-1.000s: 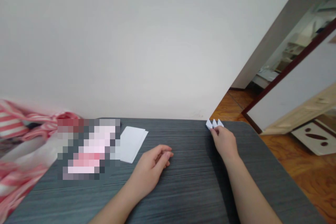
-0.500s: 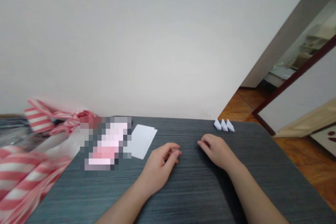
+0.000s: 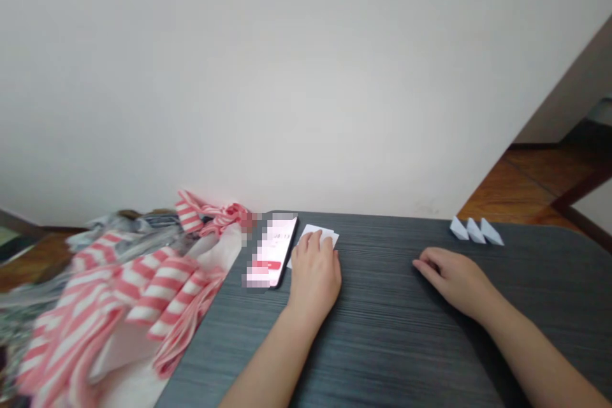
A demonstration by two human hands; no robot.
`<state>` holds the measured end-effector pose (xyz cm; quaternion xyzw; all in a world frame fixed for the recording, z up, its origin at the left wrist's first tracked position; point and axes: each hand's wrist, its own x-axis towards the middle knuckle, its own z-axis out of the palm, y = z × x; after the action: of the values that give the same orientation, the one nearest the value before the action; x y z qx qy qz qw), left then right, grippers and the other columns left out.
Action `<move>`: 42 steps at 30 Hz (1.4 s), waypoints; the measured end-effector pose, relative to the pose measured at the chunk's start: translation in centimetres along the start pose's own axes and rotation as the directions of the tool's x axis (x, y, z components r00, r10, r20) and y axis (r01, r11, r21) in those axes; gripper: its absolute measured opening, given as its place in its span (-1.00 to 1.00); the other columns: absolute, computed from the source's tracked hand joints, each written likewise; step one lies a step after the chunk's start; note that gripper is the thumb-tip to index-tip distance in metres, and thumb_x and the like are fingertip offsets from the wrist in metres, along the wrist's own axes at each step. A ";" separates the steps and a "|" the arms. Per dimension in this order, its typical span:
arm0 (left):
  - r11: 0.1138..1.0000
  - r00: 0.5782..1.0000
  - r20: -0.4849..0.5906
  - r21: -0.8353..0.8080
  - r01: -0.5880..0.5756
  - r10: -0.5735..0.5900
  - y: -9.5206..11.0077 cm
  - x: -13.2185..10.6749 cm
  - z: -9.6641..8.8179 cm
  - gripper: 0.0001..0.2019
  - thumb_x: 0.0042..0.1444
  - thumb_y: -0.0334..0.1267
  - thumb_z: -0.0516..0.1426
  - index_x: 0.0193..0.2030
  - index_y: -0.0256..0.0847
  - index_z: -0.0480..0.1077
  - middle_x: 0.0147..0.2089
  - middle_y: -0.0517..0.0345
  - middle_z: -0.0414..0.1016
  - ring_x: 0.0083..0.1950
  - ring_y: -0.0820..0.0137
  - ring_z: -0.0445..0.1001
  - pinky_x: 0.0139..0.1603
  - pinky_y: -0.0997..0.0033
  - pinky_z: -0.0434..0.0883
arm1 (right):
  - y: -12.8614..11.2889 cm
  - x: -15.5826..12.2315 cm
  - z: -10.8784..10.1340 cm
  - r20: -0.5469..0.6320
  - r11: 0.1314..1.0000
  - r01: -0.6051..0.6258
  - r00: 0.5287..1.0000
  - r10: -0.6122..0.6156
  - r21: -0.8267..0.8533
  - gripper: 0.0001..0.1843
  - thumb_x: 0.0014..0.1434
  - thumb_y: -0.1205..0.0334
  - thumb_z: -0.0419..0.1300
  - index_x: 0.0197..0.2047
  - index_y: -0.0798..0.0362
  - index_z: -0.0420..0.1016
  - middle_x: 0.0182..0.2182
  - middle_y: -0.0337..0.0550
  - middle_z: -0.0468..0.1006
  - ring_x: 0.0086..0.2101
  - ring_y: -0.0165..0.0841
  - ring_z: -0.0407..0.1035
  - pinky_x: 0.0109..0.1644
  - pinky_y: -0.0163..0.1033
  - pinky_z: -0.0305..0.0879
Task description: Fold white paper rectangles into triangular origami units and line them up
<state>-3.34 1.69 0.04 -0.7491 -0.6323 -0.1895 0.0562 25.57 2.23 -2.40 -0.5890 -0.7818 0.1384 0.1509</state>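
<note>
My left hand (image 3: 315, 271) lies palm down over a small stack of white paper sheets (image 3: 329, 235). Its fingers stretch forward onto the sheets and hide most of them. My right hand (image 3: 447, 277) rests on the dark table (image 3: 382, 306) with its fingers curled in and the thumb near the index finger; nothing shows in it. Beyond the right hand, near the back edge, three folded white paper pieces (image 3: 477, 231) with pointed ends stand in a row.
A phone (image 3: 275, 252) with a lit screen, partly pixelated, lies left of the paper. Red-and-white striped cloth (image 3: 157, 287) is heaped beside the table's left edge. A white wall (image 3: 306, 89) rises behind the table, and wooden floor (image 3: 530, 178) shows at the right.
My left hand has moved onto the paper stack and turned palm down. My right hand keeps its curled pose on the table. The view has swung left.
</note>
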 end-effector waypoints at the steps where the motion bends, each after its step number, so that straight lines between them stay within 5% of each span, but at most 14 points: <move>1: 0.999 1.000 0.014 0.042 0.021 -0.021 -0.1 0.0 0.1 -0.77 0.25 -0.33 0.02 -0.05 -0.31 0.44 0.18 -0.20 0.39 0.21 0.00 0.27 0.15 0.00 0.26 | 0.0 0.0 0.0 -0.002 1.000 -0.003 1.000 0.003 -0.002 -0.69 0.29 0.07 0.06 -0.42 -0.01 0.45 -0.46 -0.20 0.55 -0.42 -0.28 0.43 -0.32 -0.26 0.19; 8: 0.995 0.990 0.134 0.092 0.040 -0.052 -0.6 0.2 0.3 -0.81 0.25 -0.35 0.02 -0.16 -0.31 0.46 0.01 -0.17 0.48 0.03 0.09 0.40 0.04 0.14 0.30 | 0.0 -0.1 -0.2 -0.020 1.000 -0.014 1.000 0.014 0.005 -0.69 0.29 0.06 0.08 -0.44 -0.01 0.43 -0.48 -0.24 0.53 -0.44 -0.31 0.43 -0.34 -0.27 0.16; 17: 0.999 0.989 0.145 0.031 0.015 -0.020 -1.2 0.4 0.3 -0.78 0.26 -0.39 0.00 -0.26 -0.29 0.48 -0.01 -0.15 0.52 0.02 0.11 0.41 0.03 0.16 0.32 | 0.1 -0.1 -0.2 -0.025 1.000 -0.018 1.000 0.018 0.023 -0.69 0.29 0.07 0.07 -0.44 -0.01 0.44 -0.48 -0.23 0.53 -0.44 -0.31 0.42 -0.34 -0.27 0.17; 22: 0.998 0.986 0.165 0.068 -0.003 -0.008 -1.5 0.6 0.2 -0.72 0.25 -0.46 -0.06 -0.32 -0.30 0.46 -0.22 -0.15 0.54 -0.12 0.13 0.47 -0.07 0.20 0.33 | 0.2 -0.1 -0.1 -0.026 0.999 -0.015 1.000 0.016 0.039 -0.68 0.29 0.06 0.07 -0.44 -0.01 0.44 -0.48 -0.22 0.54 -0.43 -0.29 0.43 -0.33 -0.26 0.18; 28: 0.988 0.991 0.056 0.098 0.116 -0.122 -1.5 0.7 -0.6 -0.75 0.27 -0.39 -0.08 -0.30 -0.26 0.40 -0.30 -0.11 0.50 -0.18 0.13 0.47 -0.16 0.24 0.32 | 0.4 -0.1 -0.1 -0.030 0.999 -0.008 0.999 0.010 0.046 -0.70 0.28 0.07 0.08 -0.44 -0.02 0.45 -0.48 -0.22 0.55 -0.45 -0.29 0.43 -0.35 -0.27 0.19; 33: 0.978 0.984 -0.019 -0.116 0.174 -0.178 -0.7 0.5 -1.4 -0.74 0.34 -0.27 -0.13 -0.21 -0.21 0.36 -0.31 -0.03 0.49 -0.23 0.17 0.49 -0.23 0.29 0.29 | 0.2 -0.1 -0.2 -0.031 0.999 -0.019 0.999 0.020 0.037 -0.69 0.28 0.07 0.08 -0.44 -0.01 0.45 -0.49 -0.23 0.54 -0.45 -0.31 0.43 -0.34 -0.27 0.18; 37: 0.859 0.978 0.054 -0.469 0.204 -0.203 0.4 0.1 -1.0 -0.75 0.35 -0.20 -0.12 -0.13 -0.18 0.34 -0.34 0.09 0.48 -0.29 0.25 0.49 -0.28 0.34 0.28 | 0.0 -0.2 -0.3 -0.020 0.999 -0.026 0.999 0.027 0.031 -0.69 0.29 0.07 0.07 -0.43 -0.01 0.44 -0.47 -0.22 0.54 -0.43 -0.30 0.43 -0.33 -0.26 0.18; 42: 0.525 0.951 0.222 -0.794 0.305 -0.216 2.1 -0.2 0.2 -0.79 0.28 -0.14 -0.02 -0.24 -0.20 0.34 -0.37 0.17 0.45 -0.33 0.33 0.44 -0.33 0.41 0.32 | 0.1 -0.2 -0.4 -0.016 0.999 -0.021 1.000 0.021 0.038 -0.70 0.28 0.08 0.07 -0.42 0.00 0.46 -0.45 -0.19 0.55 -0.42 -0.28 0.42 -0.31 -0.25 0.20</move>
<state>-1.26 1.19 0.10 -0.5938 -0.5781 -0.4312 -0.3567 25.91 2.11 -2.07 -0.5953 -0.7716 0.1501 0.1668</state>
